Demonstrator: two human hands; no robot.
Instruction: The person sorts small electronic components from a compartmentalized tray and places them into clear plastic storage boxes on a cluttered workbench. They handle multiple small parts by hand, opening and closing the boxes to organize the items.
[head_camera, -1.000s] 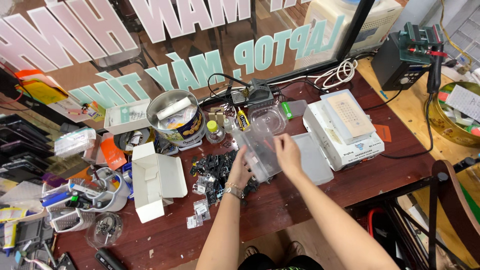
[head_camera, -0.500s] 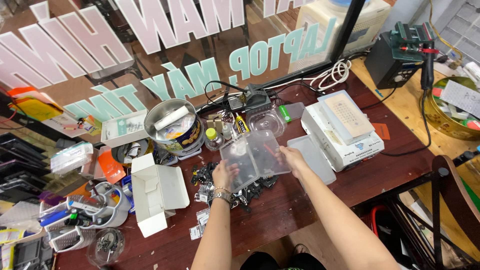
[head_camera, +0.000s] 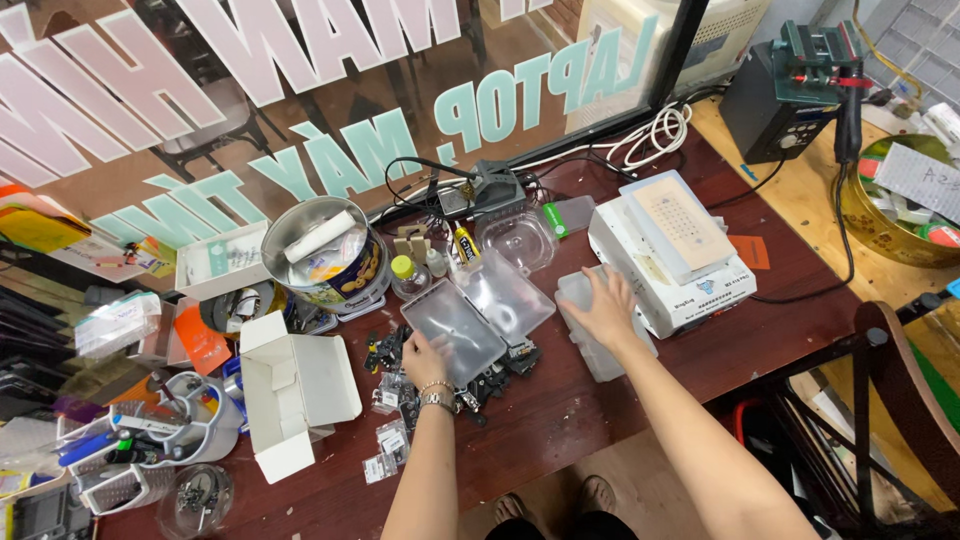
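1. Now the right hand (head_camera: 607, 307), which was gripping the open clear plastic case (head_camera: 478, 312) half a second ago, is lying off it, fingers spread flat on a frosted plastic box (head_camera: 600, 345) just beside the white machine (head_camera: 668, 250).
2. Meanwhile the left hand (head_camera: 424, 360) is staying on the case, pinching the near edge of its left half; the case is lying open and flat on the dark red table (head_camera: 560, 420), over a heap of small black parts (head_camera: 400, 385), and is looking empty.
3. White cardboard box (head_camera: 295, 385), lid flung open, is sitting left of the left hand; nothing is showing inside.
4. Round metal tin (head_camera: 322, 255) is standing behind the case, holding a white roll and crumpled wrappers.
5. Clear square tray (head_camera: 516, 238) is resting behind the case; contents cannot be told.
6. White cup (head_camera: 195, 420) at the far left is holding pens and tools.
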